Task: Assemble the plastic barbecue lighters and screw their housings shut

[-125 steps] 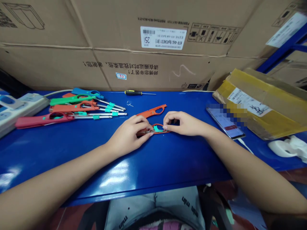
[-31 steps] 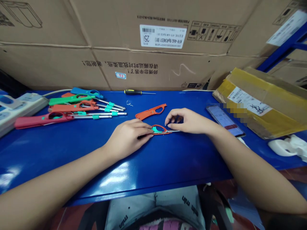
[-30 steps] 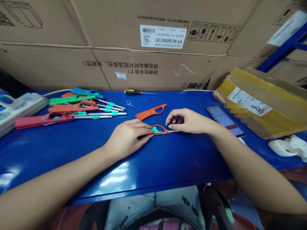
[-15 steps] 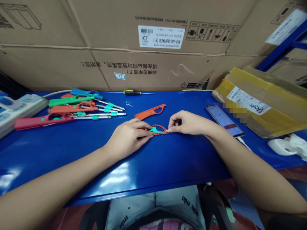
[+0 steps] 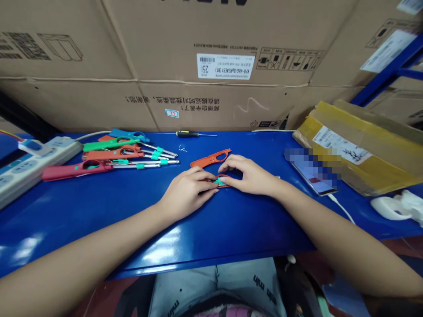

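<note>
An orange lighter half-shell (image 5: 224, 186) with a green part (image 5: 220, 180) in it lies on the blue table, mostly covered by my hands. My left hand (image 5: 188, 189) is closed on its left end. From the right, my right hand (image 5: 246, 174) reaches over it, thumb at the green part and fingers curved above. Just behind lies the other orange half-shell (image 5: 209, 159), touched by neither hand. A thin metal tip (image 5: 277, 177) shows beside my right wrist.
Several lighters (image 5: 112, 154) lie at the left by a white power strip (image 5: 23, 171). A screwdriver (image 5: 188, 134) and small white pieces (image 5: 183, 149) are at the back. A phone (image 5: 310, 174) and a taped yellow box (image 5: 360, 145) stand right, before large cartons (image 5: 172, 53).
My right hand has moved left over the shell, its thumb now at the green part instead of the shell's right end. The camera view has shifted slightly.
</note>
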`<state>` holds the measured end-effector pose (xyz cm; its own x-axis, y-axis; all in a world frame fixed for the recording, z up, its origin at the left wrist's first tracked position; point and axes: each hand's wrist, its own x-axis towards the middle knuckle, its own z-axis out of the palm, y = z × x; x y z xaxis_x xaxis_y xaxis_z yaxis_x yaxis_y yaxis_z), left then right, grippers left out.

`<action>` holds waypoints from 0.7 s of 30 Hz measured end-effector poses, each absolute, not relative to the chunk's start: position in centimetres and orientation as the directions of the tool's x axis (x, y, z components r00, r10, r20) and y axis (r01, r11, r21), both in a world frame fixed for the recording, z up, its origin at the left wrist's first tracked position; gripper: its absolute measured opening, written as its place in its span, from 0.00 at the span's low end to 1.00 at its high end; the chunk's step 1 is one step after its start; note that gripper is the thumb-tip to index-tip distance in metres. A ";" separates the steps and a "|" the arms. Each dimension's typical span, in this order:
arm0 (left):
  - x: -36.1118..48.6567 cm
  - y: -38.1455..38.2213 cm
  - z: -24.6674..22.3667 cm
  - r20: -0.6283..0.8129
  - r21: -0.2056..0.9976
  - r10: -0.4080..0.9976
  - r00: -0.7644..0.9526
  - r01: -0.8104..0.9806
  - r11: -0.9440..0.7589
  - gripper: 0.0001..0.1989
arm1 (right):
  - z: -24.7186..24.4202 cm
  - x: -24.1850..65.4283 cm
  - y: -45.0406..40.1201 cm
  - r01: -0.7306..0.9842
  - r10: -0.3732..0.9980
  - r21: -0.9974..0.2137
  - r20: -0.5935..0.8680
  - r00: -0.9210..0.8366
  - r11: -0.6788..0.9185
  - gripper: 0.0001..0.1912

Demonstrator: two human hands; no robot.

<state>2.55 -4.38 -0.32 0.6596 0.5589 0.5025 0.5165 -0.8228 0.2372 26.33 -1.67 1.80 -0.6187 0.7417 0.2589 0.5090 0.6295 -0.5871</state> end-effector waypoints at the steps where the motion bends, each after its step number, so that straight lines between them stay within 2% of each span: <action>1: 2.5 -4.4 -0.1 0.497 0.234 0.554 0.668 0.511 -0.827 0.09 | 1.8 26.4 -1.6 0.544 0.745 -0.541 0.270 -0.610 0.642 0.08; 5: 2.1 -4.1 0.8 0.508 0.307 0.572 0.644 0.485 -0.819 0.09 | 2.1 27.2 -1.2 0.684 0.786 -0.388 0.296 -0.542 0.618 0.12; 10: 1.0 -2.5 1.2 0.541 0.398 0.700 0.467 0.591 -0.702 0.09 | 1.4 27.9 -0.6 0.773 0.822 -0.282 0.222 -0.524 0.569 0.20; 15: -0.2 -0.6 0.3 0.405 0.362 0.827 0.391 0.762 -0.537 0.13 | 1.0 27.7 -0.6 0.760 0.811 -0.284 0.238 -0.535 0.585 0.15; 18: -0.3 -0.2 0.0 0.351 0.428 0.858 0.376 0.751 -0.504 0.11 | 1.2 27.6 -0.6 0.746 0.804 -0.302 0.270 -0.530 0.593 0.10; 21: -0.3 -0.2 0.0 0.352 0.495 0.866 0.354 0.715 -0.494 0.14 | 1.0 27.8 -0.5 0.759 0.824 -0.325 0.275 -0.496 0.565 0.15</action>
